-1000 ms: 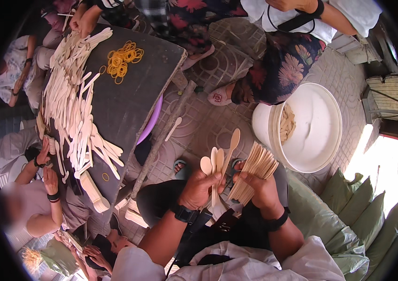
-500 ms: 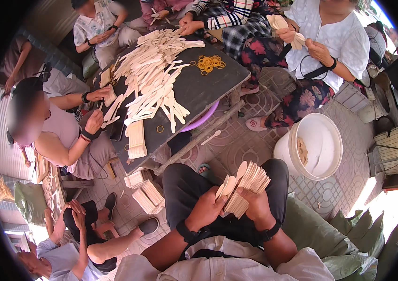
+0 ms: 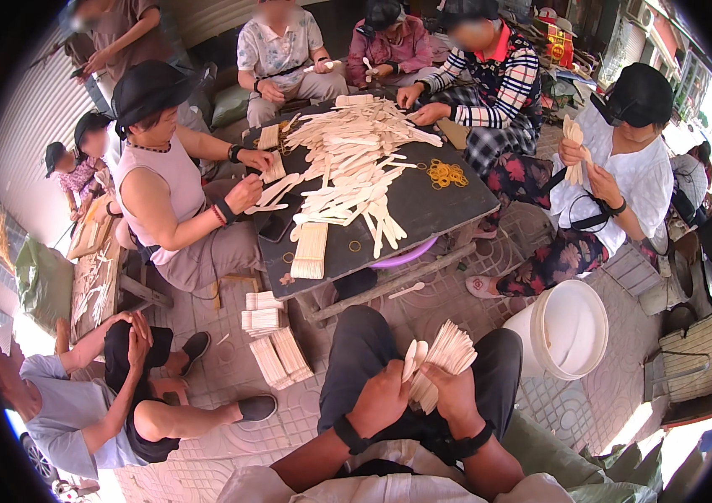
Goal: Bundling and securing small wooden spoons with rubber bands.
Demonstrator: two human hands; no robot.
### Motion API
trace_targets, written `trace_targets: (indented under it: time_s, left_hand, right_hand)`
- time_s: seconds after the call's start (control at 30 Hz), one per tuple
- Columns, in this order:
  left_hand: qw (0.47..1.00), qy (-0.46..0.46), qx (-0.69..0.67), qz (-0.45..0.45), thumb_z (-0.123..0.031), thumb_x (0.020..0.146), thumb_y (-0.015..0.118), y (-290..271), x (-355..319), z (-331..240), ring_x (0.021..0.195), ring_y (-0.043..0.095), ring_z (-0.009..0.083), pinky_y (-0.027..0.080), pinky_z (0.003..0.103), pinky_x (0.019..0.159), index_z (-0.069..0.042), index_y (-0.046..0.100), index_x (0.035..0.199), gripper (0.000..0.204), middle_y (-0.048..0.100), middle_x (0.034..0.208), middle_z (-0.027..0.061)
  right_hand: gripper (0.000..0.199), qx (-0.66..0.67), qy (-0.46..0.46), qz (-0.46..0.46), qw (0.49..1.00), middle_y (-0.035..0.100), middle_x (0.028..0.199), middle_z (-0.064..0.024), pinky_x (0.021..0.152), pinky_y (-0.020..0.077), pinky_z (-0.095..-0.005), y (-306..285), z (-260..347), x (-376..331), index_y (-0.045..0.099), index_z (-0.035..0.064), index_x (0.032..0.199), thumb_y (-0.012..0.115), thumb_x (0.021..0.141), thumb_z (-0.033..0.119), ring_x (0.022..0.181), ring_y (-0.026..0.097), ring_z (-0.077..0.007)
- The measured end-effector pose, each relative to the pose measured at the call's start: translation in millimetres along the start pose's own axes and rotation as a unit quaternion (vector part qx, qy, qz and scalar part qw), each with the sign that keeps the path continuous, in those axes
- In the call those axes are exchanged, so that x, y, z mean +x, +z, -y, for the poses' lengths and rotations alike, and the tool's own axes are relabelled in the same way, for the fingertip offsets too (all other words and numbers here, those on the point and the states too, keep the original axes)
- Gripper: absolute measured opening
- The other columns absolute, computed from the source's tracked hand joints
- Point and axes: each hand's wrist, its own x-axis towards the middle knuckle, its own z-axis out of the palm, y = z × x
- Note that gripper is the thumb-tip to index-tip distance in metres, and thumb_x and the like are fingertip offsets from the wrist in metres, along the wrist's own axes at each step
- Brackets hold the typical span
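Note:
Above my lap I hold wooden spoons in both hands. My left hand [image 3: 379,396] is closed on a few spoons [image 3: 412,359], their rounded ends standing up past the thumb. A thicker fanned bundle of spoons [image 3: 452,345] is gripped in my right hand [image 3: 454,396], thumb across its front. The two hands almost touch, and the bundle's lower end shows between them. Beyond my knees, a large loose heap of wooden spoons [image 3: 348,138] covers part of the dark table [image 3: 448,205]. A neat stack of spoons [image 3: 309,250] lies near its front left corner.
Yellow rubber bands [image 3: 446,173] lie on the table's right side. Bundled spoon stacks [image 3: 280,357] rest on the floor to my left. A white bucket [image 3: 559,331] stands right of my knees. Green sacks [image 3: 540,453] lie at lower right. Several co-workers sit around the table.
The view has tilted up and shifted, so the table and co-workers show more fully. Both my hands still grip the spoons, and the right-hand bundle looks less widely fanned.

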Motion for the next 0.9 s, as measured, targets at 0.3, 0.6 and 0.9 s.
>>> trace_targets:
  time_s: [0.3, 0.6, 0.9]
  left_hand:
    - [0.95, -0.148, -0.274, -0.016, -0.02, 0.098, 0.043, 2, 30, 14, 0.064, 0.056, 0.0142, 0.046, 0.027, 0.058, 0.002, 0.049, 0.095, 0.023, 0.055, 0.076, 0.007]
    - [0.952, -0.064, -0.289, -0.074, -0.026, 0.098, 0.042, 21, 79, 34, 0.094, 0.057, 0.0279, 0.042, 0.033, 0.085, 0.001, 0.053, 0.112, 0.032, 0.057, 0.101, 0.0167]
    - [0.936, -0.138, -0.305, -0.105, -0.032, 0.1, 0.034, 8, 100, 21, 0.093, 0.053, 0.0168, 0.04, 0.028, 0.086, 0.002, 0.053, 0.11, 0.04, 0.058, 0.1, 0.0095]
  right_hand:
    - [0.028, -0.097, 0.051, 0.03, 0.994, 0.064, 0.095, -0.0052, 0.074, 0.0495, -0.0256, 2, 12, 16, 0.059, -0.0018, 0.104, 0.067, 0.077, -0.002, 0.085, 0.061, -0.0108]
    - [0.036, -0.155, 0.075, 0.038, 0.984, 0.062, 0.1, -0.0031, 0.08, 0.0472, -0.0268, 19, -12, 76, 0.056, 0.0007, 0.112, 0.066, 0.078, 0.0, 0.091, 0.059, -0.0117]
    - [0.037, -0.179, 0.076, 0.109, 0.975, 0.062, 0.106, -0.0064, 0.082, 0.0466, -0.0264, 26, -19, 96, 0.054, -0.0015, 0.115, 0.064, 0.08, 0.001, 0.094, 0.058, -0.0124]
